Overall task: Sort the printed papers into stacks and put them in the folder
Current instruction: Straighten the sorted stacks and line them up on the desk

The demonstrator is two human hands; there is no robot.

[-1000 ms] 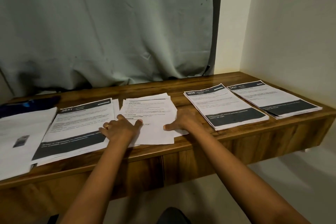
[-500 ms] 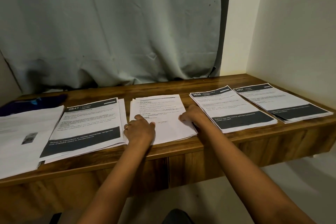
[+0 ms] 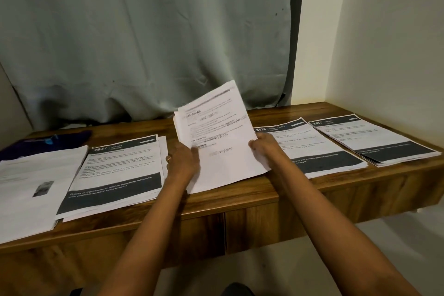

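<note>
**Both hands hold the middle stack tilted up off the desk**

Two bare forearms reach in over the front edge of the wooden desk (image 3: 240, 202). The left hand (image 3: 182, 163), with a ring (image 3: 169, 158) on one finger, grips the left edge of the middle stack (image 3: 216, 132) of printed papers, fingers curled behind it and thumb on the front sheet. The right hand (image 3: 266, 149) pinches the right edge the same way. The stack leans back, top edge raised and motion-blurred, bottom edge low at the desktop; whether it touches the wood is unclear.

Four other piles lie flat. Left of the hands is the pile headed 2641 (image 3: 115, 175), and beyond it a plain white pile (image 3: 31, 187) overhangs the desk's front. Right of the hands lies the pile headed 3638 (image 3: 319, 151), partly under the right wrist, then the pile headed 2437 (image 3: 374, 139) near the wall (image 3: 389, 31).

At the far left, behind the white pile, rests a dark blue folder (image 3: 36, 144). A grey curtain (image 3: 144, 43) hangs behind the desk
</note>
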